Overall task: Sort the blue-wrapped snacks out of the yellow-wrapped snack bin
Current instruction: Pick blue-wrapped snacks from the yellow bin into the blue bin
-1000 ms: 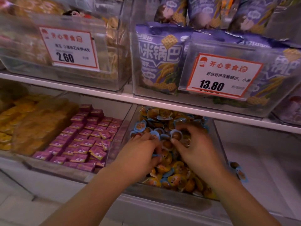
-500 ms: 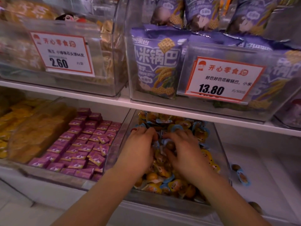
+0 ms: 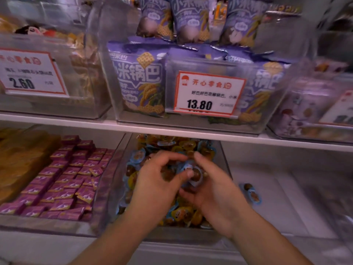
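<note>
A clear bin (image 3: 225, 157) on the lower shelf holds a heap of small round snacks, some yellow-wrapped (image 3: 186, 213), some blue-wrapped (image 3: 136, 156). Both my hands are inside it, over the middle of the heap. My left hand (image 3: 158, 180) pinches a blue-wrapped snack (image 3: 194, 174) between thumb and fingers. My right hand (image 3: 214, 188) is cupped right beside it, fingers curled around the same cluster; what it holds is hidden. Two blue-wrapped snacks (image 3: 252, 193) lie on the bare white shelf to the right of the bin.
Left of the bin sits a tray of purple packets (image 3: 63, 178), then yellow packs (image 3: 21, 159). The shelf edge (image 3: 172, 131) overhangs the bin's back. Above stand clear bins of purple bags (image 3: 137, 81) with price cards (image 3: 208, 93).
Both hands have lifted slightly off the heap and drawn together; my left hand now pinches a blue-wrapped snack. The camera has tilted and shifted, so the bin appears lower in frame.
</note>
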Demonstrator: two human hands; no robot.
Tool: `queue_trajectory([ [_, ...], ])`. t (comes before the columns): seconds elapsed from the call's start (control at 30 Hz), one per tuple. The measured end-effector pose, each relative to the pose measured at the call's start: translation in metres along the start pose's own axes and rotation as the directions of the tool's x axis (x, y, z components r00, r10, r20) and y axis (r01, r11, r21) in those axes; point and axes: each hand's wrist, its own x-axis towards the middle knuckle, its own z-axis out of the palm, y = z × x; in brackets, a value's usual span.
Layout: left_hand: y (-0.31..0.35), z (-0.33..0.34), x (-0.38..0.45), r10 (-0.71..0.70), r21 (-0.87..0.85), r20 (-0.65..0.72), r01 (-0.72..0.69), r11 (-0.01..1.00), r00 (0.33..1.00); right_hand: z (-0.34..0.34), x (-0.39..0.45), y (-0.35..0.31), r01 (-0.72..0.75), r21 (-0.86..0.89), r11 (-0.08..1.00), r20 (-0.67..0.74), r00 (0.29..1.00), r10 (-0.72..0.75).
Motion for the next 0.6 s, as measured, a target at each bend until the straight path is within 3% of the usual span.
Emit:
queue_trajectory([
  [0.13,0.012,0.016,-0.006,0.179,0.095,0.169,-0.197,0.976,0.969,-0.018,-0.014,-0.002,0.269,-0.285,0.92,-0.042,0.955,-0.293],
  [0.2,0.014,0.02,-0.008,0.209,0.084,0.247,-0.236,0.968,0.946,-0.03,-0.023,-0.015,0.308,-0.357,0.882,-0.022,0.941,-0.338],
  [0.33,0.005,0.019,-0.01,0.247,0.188,0.338,-0.322,0.928,0.908,-0.063,-0.033,-0.05,0.309,-0.549,0.776,-0.011,0.926,-0.377],
  [0.4,-0.006,0.015,-0.01,0.203,0.298,0.361,-0.319,0.9,0.91,-0.081,-0.034,-0.064,0.304,-0.669,0.678,-0.046,0.894,-0.446],
  [0.47,-0.016,0.011,-0.01,0.151,0.418,0.401,-0.327,0.847,0.903,-0.103,-0.032,-0.074,0.276,-0.813,0.514,-0.05,0.845,-0.533],
  [0.53,-0.022,0.007,-0.009,0.092,0.5,0.452,-0.338,0.797,0.887,-0.121,-0.026,-0.076,0.172,-0.925,0.339,-0.014,0.875,-0.485],
  [0.6,-0.022,0.007,-0.009,0.027,0.557,0.519,-0.362,0.748,0.854,-0.133,-0.019,-0.072,0.085,-0.946,0.312,-0.044,0.921,-0.387],
])
